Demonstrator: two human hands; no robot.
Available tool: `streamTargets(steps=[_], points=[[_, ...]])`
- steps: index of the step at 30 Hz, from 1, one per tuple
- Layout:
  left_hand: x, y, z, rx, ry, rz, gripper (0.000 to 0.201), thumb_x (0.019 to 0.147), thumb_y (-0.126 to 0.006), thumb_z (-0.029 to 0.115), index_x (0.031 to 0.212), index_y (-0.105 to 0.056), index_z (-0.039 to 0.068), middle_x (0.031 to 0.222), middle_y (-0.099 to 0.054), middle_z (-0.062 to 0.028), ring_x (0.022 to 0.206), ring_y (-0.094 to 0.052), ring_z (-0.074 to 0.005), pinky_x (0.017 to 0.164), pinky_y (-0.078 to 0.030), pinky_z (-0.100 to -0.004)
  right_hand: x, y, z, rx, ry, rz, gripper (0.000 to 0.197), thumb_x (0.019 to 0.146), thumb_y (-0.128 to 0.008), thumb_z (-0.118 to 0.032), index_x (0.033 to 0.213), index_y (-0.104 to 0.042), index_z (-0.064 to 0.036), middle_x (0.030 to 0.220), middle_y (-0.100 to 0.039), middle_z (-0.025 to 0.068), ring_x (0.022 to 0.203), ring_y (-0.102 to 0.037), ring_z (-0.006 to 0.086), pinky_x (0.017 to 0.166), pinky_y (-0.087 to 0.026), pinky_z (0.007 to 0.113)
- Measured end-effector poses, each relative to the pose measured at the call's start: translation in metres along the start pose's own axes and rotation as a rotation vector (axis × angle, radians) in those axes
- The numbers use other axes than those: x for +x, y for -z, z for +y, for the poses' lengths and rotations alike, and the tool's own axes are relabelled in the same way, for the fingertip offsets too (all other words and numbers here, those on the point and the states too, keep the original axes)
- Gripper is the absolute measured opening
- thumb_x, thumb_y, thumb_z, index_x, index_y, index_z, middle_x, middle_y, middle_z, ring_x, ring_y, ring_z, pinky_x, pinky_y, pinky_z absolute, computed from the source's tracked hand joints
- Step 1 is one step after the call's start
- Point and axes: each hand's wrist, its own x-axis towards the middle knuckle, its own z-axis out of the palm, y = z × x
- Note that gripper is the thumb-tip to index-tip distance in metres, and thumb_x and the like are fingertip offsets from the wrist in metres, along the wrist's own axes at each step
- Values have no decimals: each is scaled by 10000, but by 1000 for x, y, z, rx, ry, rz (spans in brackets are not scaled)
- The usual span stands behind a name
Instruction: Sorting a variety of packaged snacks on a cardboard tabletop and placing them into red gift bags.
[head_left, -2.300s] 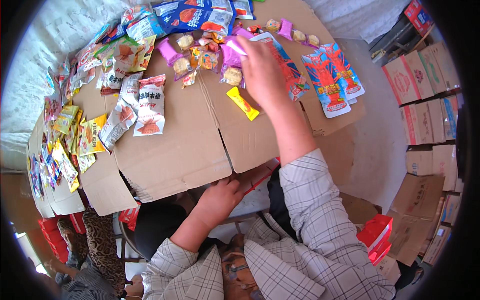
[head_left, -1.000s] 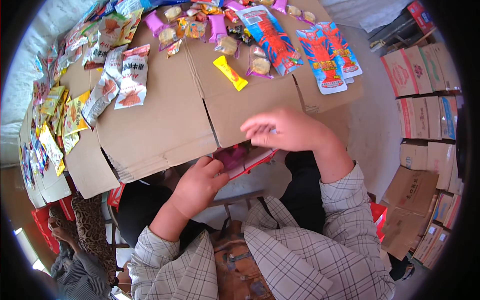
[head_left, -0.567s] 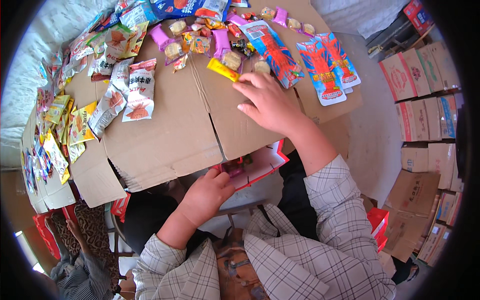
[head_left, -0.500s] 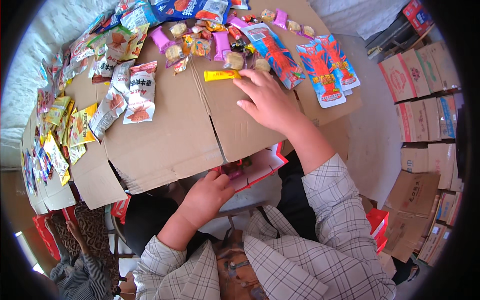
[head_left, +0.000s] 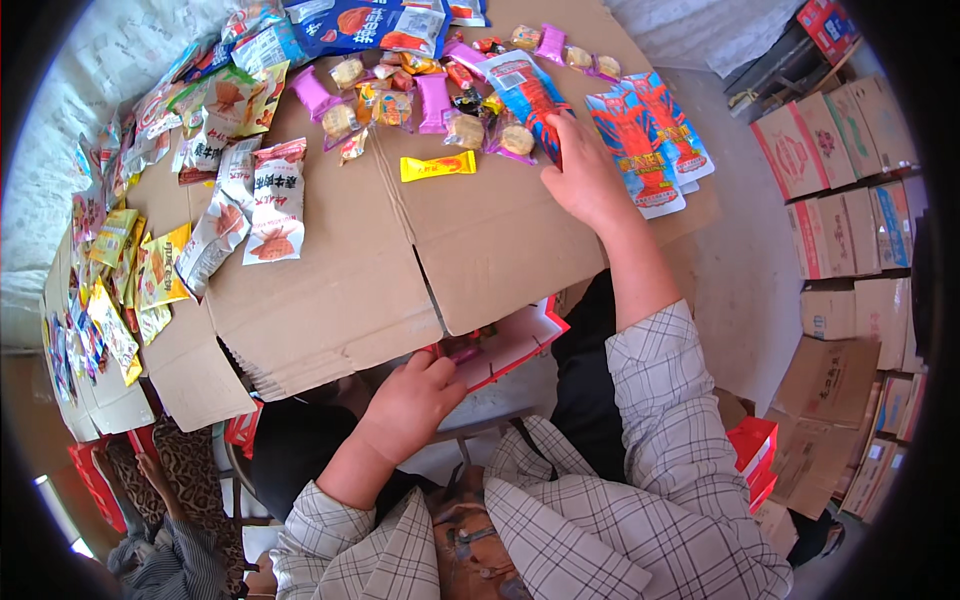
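My right hand (head_left: pixel 592 188) grips the lower end of a long blue and red snack packet (head_left: pixel 520 92) on the cardboard, fingers and thumb closed on it. To its right, two similar crayfish-pictured packets (head_left: pixel 638 150) overlap. A small yellow wrapped bar (head_left: pixel 438 166) lies to the left of the hand. My left hand (head_left: pixel 412 402) is low, below the table's near edge, its fingers closed on the rim of a red gift bag (head_left: pixel 525 350) with a white inside. Purple and reddish packets show inside the bag, partly hidden by the table.
The cardboard-covered table (head_left: pixel 310 310) bears purple-wrapped sweets (head_left: pixel 434 102), small biscuits (head_left: pixel 464 130), white snack pouches (head_left: pixel 275 205) and yellow packets (head_left: pixel 162 265). Stacked cartons (head_left: pixel 840 235) stand at the right. Another person (head_left: pixel 165 545) sits at the lower left.
My right hand has moved right from the yellow bar to the blue and red packet and taken hold of its end. The yellow bar now lies free. My left hand stays at the bag.
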Motion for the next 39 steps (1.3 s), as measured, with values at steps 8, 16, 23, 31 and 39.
streamTargets(steps=[8, 16, 23, 31, 39], points=[[5, -7, 0, -12, -9, 1, 183, 754, -641, 109, 932, -685, 102, 979, -573, -84, 975, -587, -299, 786, -569, -391, 19, 3, 10, 365, -227, 144, 306, 1037, -532, -144, 1277, -634, 17, 1137, -714, 221, 1047, -694, 343, 910, -529, 437], [6, -7, -1, -41, -3, 26, 173, 748, -633, 90, 917, -673, 90, 981, -585, -95, 961, -587, -313, 781, -556, -400, 6, 39, -2, 921, -143, 324, 292, 1085, -518, -208, 1248, -654, -8, 913, -689, 121, 898, -629, 92, 809, -527, 323], [7, -5, -1, -51, -27, 95, 157, 728, -650, 51, 881, -657, 87, 963, -600, -84, 931, -581, -304, 790, -538, -387, -53, 84, -27, 358, 289, -331, 174, 1003, -572, -150, 1087, -688, -52, 907, -707, 147, 883, -683, 320, 771, -536, 427], [11, -9, 2, -68, -25, 84, 126, 755, -634, 59, 877, -655, 82, 973, -611, -78, 924, -582, -297, 787, -537, -384, -76, 70, -60, 412, 480, -494, 173, 918, -680, -205, 1035, -728, -87, 905, -715, 138, 892, -690, 349, 768, -535, 472], [17, -11, 3, -36, -42, 16, 121, 766, -623, 93, 879, -655, 67, 974, -604, -96, 978, -596, -313, 797, -554, -393, -55, 56, -25, 398, 271, -136, 199, 943, -678, -218, 1064, -721, -67, 968, -717, 136, 937, -683, 354, 794, -536, 473]])
